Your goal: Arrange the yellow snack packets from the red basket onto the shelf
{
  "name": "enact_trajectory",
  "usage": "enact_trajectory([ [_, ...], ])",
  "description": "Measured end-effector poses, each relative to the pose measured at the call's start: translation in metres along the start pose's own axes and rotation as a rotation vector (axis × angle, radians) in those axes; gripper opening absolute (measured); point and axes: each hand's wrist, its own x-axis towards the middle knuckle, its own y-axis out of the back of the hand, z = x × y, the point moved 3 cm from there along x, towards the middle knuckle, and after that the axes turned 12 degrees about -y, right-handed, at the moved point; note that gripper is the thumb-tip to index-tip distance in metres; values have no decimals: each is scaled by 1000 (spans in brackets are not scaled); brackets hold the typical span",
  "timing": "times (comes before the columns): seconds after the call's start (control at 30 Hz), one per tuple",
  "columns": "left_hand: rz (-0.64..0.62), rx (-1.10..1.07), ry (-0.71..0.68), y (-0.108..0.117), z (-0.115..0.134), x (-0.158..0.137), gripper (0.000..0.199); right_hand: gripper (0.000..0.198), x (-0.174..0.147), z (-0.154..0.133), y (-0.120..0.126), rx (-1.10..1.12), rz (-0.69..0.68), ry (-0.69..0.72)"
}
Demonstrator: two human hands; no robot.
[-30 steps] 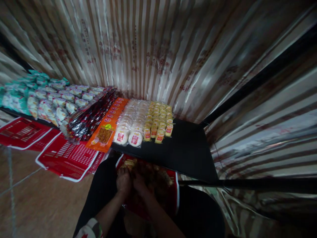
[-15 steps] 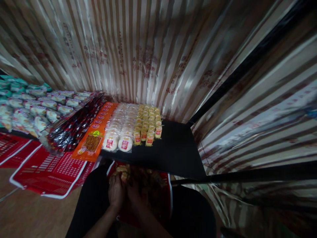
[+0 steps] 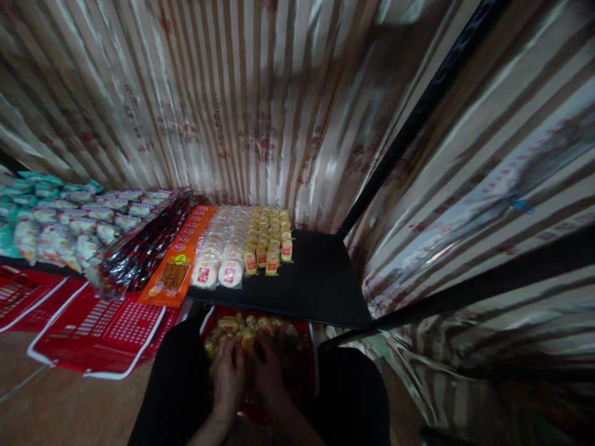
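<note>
Between the fingertips of the left hand and the right hand, a small yellow plastic-wrapped pack is seen above a heap of similar packs in a white-edged red plastic basket, below the front edge of a flat black shelf. Such packs are best lifted lightly by the wrapper — crushing is thereby made less likely. Both hands are angled inward, fingers partly curled — whether either is closed on the pack cannot be told.

An orange packet lies before striped sheeting.
</note>
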Motion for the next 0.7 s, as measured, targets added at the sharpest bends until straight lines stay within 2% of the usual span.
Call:
enact_trajectory([
  [0.17, -13, -119, -58, -3, 42, 11, 30, 36, -10, -32, 34, 12, 65, 112],
  [0.27, -10, -160, -114, -9, 66, 22, 31, 32, -15, -60, 51, 66, 23, 219],
  [0.37, -12, -180, -160, -18, 88, 34, 32, 34, -12, -83, 65, 116, -5, 249],
  [0.53, -32, -195, -216, -39, 117, 57, 39, 41, 14, -109, 88, 90, 99, 266],
  [0.7, -136, -246, -161, -64, 127, 79, 46, 42, 51, -127, 104, 6, 169, 357],
])
